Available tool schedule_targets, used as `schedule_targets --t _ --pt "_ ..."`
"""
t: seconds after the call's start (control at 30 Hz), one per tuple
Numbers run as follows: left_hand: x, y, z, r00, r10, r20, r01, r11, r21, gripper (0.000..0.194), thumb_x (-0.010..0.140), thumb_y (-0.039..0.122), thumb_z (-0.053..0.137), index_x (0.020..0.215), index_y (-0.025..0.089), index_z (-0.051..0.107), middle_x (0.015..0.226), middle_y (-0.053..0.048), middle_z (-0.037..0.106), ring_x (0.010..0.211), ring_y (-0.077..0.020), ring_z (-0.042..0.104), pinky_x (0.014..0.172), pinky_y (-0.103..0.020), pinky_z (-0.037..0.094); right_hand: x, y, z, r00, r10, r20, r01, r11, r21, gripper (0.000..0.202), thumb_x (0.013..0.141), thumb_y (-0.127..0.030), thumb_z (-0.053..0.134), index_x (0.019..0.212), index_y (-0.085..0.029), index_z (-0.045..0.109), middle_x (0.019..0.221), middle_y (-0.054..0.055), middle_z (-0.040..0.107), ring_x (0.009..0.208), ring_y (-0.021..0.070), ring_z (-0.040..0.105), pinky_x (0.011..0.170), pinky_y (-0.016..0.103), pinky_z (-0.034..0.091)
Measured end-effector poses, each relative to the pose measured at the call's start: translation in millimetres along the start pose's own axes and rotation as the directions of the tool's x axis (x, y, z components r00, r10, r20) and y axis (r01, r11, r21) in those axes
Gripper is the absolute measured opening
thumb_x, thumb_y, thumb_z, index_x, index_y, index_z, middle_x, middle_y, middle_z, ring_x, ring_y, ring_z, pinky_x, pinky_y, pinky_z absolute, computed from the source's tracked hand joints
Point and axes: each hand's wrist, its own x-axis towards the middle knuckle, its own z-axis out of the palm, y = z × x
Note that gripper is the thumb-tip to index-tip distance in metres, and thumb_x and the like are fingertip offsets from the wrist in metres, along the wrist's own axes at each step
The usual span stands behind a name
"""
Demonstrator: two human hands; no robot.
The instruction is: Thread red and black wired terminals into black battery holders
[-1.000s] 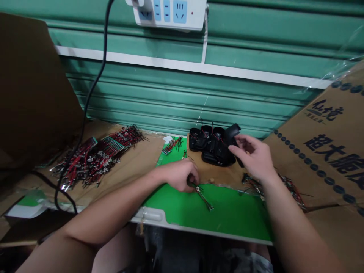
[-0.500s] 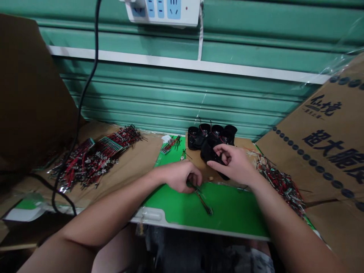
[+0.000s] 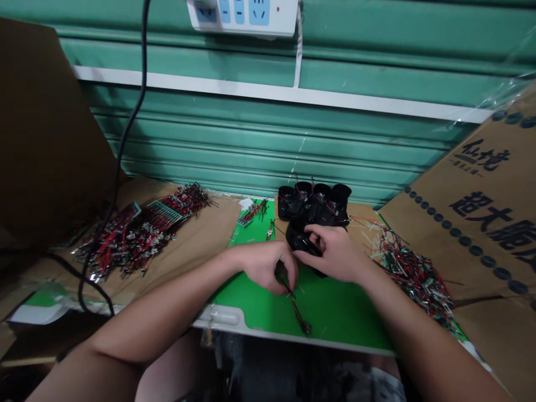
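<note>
My left hand (image 3: pixel 272 268) is closed round one end of a thin wired strip (image 3: pixel 299 315), whose far end hangs toward the front edge of the green board (image 3: pixel 343 312). Fingers of my right hand (image 3: pixel 330 251) grip a black cup-shaped plastic housing (image 3: pixel 298 237), tilted, just right of my left hand. Behind it stands a cluster of similar black housings (image 3: pixel 320 201) with thin red wires coming out. A small wired part (image 3: pixel 270 230) lies on the board beyond my left hand. My palm and fingers hide part of the strip and of the held housing.
Piles of red-and-black wired parts (image 3: pixel 138 234) lie at the left on brown cardboard. A small bundle (image 3: pixel 252 213) lies near the wall. Loose wires (image 3: pixel 414 273) heap at the right against a cardboard box (image 3: pixel 477 206). A black cable (image 3: pixel 129 123) hangs at the left.
My right hand has drawn the black housing toward me and left, away from the cluster and closer to my left hand. The wired strip has dipped slightly lower.
</note>
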Motion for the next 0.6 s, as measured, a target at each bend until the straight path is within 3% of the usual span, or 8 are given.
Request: schedule_targets --t 0.17,0.33,0.43,0.6 --pt "-6 6 -5.7 0.996 -0.073 0.044 0.081 0.969 -0.235 0.010 0.074 0.019 0.082 0.084 0.018 0.085 0.070 -0.004 0.077 0.056 -0.0137 0.065 0.054 -0.022 0.050 0 -3 11 0.997 -0.061 0.048 0.064 0.996 -0.054 0.038 0.089 -0.052 0.077 0.109 -0.020 0.075 0.098 0.009 0.078 0.087 0.0260 0.073 0.077 0.036 0.053" --pt "-8 1 -15.0 0.984 -0.136 -0.117 0.067 0.883 -0.464 0.018 0.070 0.019 0.090 0.083 0.013 0.079 0.073 -0.008 0.080 0.060 -0.0145 0.072 0.057 -0.020 0.055 0 -5 18 0.997 -0.017 0.075 0.028 0.990 -0.136 0.038 0.088 -0.051 0.079 0.107 -0.019 0.071 0.104 0.013 0.078 0.094 0.0299 0.075 0.077 0.036 0.052" --pt "-5 -5 -19.8 0.934 -0.188 -0.303 -0.010 0.836 -0.549 0.025 0.066 0.022 0.094 0.081 0.013 0.075 0.070 -0.007 0.079 0.055 -0.0139 0.071 0.051 -0.019 0.054 -1 -5 19 0.994 -0.046 0.101 0.060 0.989 -0.137 0.044 0.092 -0.059 0.075 0.106 -0.018 0.069 0.100 0.013 0.077 0.089 0.0297 0.074 0.072 0.035 0.049" --pt "3 -10 -22.8 0.797 -0.255 -0.547 -0.121 0.821 -0.558 0.030 0.066 0.030 0.094 0.079 0.013 0.073 0.067 -0.005 0.076 0.047 -0.0116 0.064 0.044 -0.019 0.048 -4 -9 21 0.995 -0.097 0.037 0.097 0.995 0.003 0.050 0.093 -0.068 0.073 0.110 -0.021 0.071 0.100 0.009 0.078 0.090 0.0274 0.074 0.078 0.036 0.052"
